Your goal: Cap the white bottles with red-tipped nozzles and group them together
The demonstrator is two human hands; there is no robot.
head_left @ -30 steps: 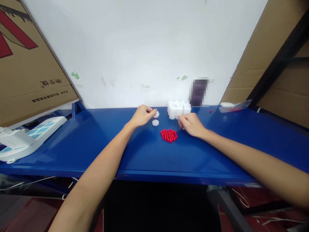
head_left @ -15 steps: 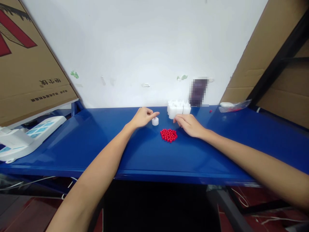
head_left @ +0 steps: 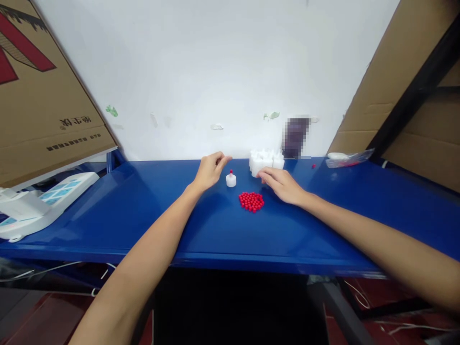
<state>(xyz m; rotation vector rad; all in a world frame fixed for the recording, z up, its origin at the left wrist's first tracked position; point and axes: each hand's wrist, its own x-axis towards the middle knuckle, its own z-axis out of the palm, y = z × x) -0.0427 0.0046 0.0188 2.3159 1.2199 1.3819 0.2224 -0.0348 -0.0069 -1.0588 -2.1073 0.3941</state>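
A small white squeeze bottle point(head_left: 231, 180) with a red cap point(head_left: 231, 171) on its tip stands upright on the blue table. Just behind and left of it, my left hand point(head_left: 210, 170) is raised, apart from the bottle, thumb stretched out and nothing visible in it. My right hand point(head_left: 282, 184) rests in front of a group of white bottles point(head_left: 262, 164), its fingers curled together; whatever may be between the fingertips is hidden. A pile of small red caps point(head_left: 251, 201) lies on the table between my forearms.
At the left of the blue table point(head_left: 223, 235) lies a white power strip point(head_left: 68, 191). A clear plastic bag point(head_left: 350, 159) and one loose red cap point(head_left: 314, 166) are at the back right. Cardboard point(head_left: 46, 105) stands on the left side, a white wall point(head_left: 201, 76) behind.
My left hand has moved up and left off the white bottle, uncovering the red cap on its tip. The right hand has barely moved.
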